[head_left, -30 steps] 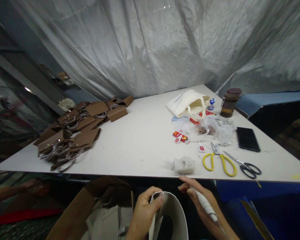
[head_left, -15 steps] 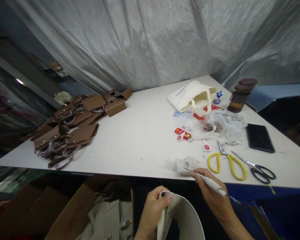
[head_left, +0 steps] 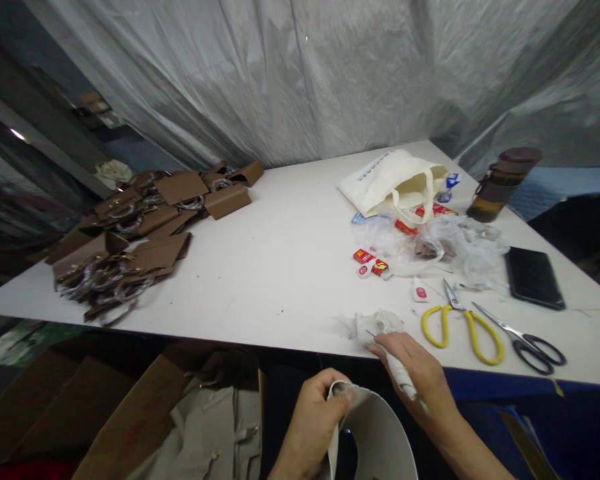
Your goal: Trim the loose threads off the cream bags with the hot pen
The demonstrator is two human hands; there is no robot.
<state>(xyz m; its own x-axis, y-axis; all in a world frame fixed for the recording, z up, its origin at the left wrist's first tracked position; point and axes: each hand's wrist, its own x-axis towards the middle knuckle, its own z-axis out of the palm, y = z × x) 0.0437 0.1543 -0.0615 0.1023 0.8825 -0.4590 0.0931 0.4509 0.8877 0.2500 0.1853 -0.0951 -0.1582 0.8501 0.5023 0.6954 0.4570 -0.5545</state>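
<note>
My left hand [head_left: 316, 421] is closed on the edge of a curved beige bag piece [head_left: 386, 427], pinched between thumb and fingers below the table edge. My right hand [head_left: 417, 375] is closed round a pen-like tool with a white wrapped handle [head_left: 400, 375] and a thin metal tip. That tip reaches to a crumpled white wad [head_left: 377, 323] at the table's front edge; whether it touches the wad I cannot tell. Right of this hand lie yellow-handled snips [head_left: 460, 320] and black-handled scissors [head_left: 524, 339].
Brown bag pieces [head_left: 145, 220] are heaped on the left of the white table [head_left: 275, 267]. At right are a cream tote bag [head_left: 390, 180], plastic wrapping [head_left: 473, 250], a phone [head_left: 535, 277] and a drink bottle [head_left: 505, 183]. Below left, a cardboard box [head_left: 125, 420] holds beige pieces [head_left: 210, 427].
My right hand has turned and moved slightly left with the tool, whose tip stays by the white wad. My left hand still grips the beige piece. The whole view has shifted a little.
</note>
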